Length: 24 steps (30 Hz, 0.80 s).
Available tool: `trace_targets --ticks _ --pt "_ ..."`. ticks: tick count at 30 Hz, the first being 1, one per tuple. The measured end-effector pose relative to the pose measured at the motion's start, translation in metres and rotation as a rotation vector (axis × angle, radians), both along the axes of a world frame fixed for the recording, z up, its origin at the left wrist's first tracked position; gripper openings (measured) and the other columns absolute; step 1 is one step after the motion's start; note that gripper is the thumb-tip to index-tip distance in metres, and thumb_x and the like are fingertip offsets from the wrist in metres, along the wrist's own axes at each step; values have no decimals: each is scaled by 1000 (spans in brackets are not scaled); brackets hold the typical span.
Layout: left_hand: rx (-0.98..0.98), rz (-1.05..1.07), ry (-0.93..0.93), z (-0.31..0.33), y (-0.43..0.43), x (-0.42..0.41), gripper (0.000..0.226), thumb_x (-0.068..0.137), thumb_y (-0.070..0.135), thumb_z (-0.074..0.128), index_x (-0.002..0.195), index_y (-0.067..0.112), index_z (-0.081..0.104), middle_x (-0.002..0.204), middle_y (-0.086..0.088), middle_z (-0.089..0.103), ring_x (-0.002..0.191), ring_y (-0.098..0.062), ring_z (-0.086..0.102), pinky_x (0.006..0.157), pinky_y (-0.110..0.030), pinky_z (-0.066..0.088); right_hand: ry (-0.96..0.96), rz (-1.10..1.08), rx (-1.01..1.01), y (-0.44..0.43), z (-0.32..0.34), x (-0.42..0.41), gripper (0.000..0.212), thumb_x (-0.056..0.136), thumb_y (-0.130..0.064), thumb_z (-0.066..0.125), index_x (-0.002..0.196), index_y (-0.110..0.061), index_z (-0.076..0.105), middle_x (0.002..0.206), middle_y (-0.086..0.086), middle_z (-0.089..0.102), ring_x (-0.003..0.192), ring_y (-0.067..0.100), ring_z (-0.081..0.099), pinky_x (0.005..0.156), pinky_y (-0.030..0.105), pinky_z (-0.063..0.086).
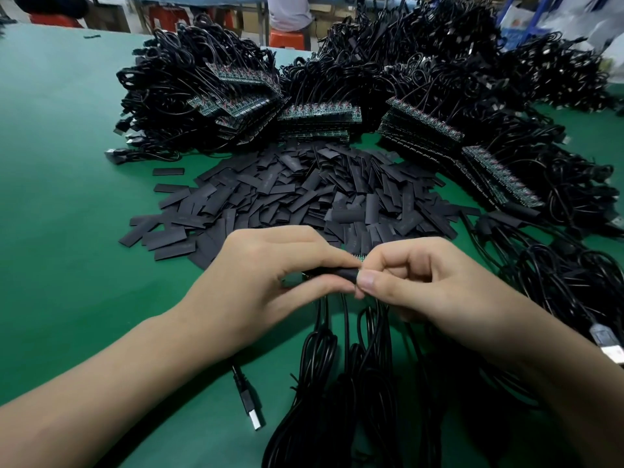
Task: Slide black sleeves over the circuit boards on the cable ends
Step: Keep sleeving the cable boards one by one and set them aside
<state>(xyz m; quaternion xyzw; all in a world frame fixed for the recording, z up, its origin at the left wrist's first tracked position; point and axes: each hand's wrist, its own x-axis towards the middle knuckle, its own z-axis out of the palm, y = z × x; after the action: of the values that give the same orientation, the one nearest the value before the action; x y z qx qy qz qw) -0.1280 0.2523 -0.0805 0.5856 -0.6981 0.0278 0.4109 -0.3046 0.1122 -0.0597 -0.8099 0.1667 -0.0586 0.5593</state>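
Sleeve [337,274]: black, long axis left-to-right.
Grip: your left hand [266,275] and right hand [429,285] pinch its ends.
Surface: green table [67,184]; orange stool [287,38] beyond.

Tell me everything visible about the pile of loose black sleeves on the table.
The pile of sleeves is a loose heap of flat, matt black rectangular strips, plastic-looking, lying crisscross on the green table. A few strays lie apart at its left edge. Stacked circuit boards with cables border its far side.
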Motion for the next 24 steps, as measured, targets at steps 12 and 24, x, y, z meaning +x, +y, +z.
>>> trace_targets --ticks 12,24 --pt "-1 39 -3 0 -1 2 22 87 28 76 103 14 80 94 7 74 86 -2 68 78 -25 56 -39 -105 89 3 2 0 18 94 -17 69 77 -17 73 58 -2 58 47 11 47 49 14 40" --pt "-92 217 151 3 -2 -3 43 79 36 85 115 15 73 99 7 73 90 -7 70 86 -24 55 -99 -178 142 10 0 2 15 100 -13 62 93 -7 75 71 7 72 52 11 60 46 17 42"
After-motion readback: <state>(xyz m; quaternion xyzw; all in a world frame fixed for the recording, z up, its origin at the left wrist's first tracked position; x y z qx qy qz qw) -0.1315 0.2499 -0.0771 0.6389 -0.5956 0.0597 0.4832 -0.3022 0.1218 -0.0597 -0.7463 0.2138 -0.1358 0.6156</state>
